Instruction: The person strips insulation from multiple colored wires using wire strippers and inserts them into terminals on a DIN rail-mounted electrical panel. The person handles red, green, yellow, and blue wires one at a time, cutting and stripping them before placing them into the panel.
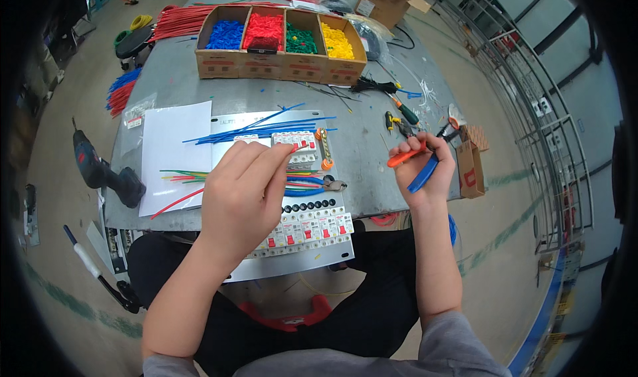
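Two hands over surface (372, 144): left hand (242, 191) pinches, apparently, a thin red wire (298, 148) above breaker panel (292, 234); right hand (425, 171) grips orange/blue-handled pliers (415, 161).

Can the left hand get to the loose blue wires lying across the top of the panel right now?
Probably yes: the left hand hovers over the panel, the blue wires lie uncovered just beyond its fingertips, nothing between.

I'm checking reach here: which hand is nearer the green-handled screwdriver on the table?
Right. The right hand sits just below the green-handled screwdriver; the left hand is far to its left.
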`<state>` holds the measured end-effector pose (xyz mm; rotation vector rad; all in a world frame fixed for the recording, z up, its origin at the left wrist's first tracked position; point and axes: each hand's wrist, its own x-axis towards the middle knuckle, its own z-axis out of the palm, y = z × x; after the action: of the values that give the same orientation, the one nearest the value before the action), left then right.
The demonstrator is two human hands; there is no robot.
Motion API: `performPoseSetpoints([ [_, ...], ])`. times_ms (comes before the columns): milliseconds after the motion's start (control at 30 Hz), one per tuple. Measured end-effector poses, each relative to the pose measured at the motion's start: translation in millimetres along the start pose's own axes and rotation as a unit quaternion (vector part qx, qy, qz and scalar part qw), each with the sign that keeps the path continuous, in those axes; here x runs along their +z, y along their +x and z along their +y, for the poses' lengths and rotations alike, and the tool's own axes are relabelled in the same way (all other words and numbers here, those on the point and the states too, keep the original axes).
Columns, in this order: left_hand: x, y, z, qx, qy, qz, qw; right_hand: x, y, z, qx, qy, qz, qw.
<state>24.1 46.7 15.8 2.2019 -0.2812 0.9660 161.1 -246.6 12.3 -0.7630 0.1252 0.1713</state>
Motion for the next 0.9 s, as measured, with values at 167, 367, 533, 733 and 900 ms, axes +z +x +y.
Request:
performPoseSetpoints([
  [167, 28.3, -9.7, -11.9, -0.042, 0.031, -0.111, 0.992, 4.5, -18.8, 19.0, 0.051, -0.043, -0.052, 0.996],
  [367, 96.6, -33.4, -34.7, -0.074, 0.053, -0.305, 0.948, 4.3, -22.2, 18.7, 0.081, -0.036, -0.075, 0.993],
  [533, 133.2, -45.6, -56.9, 0.028, 0.111, -0.322, 0.94, 2.9, -25.1, 13.5, 0.073, -0.044, -0.09, 0.992],
  [733, 102.6, -33.6, -62.4, -0.007, 0.219, -0.348, 0.912, -8.9, -27.4, -0.7, 0.072, -0.043, -0.106, 0.991],
  [900, 48.5, -27.6, -76.5, -0.044, 0.24, -0.357, 0.902, -18.7, -37.4, -17.0, 0.042, -0.112, -0.094, 0.988],
])
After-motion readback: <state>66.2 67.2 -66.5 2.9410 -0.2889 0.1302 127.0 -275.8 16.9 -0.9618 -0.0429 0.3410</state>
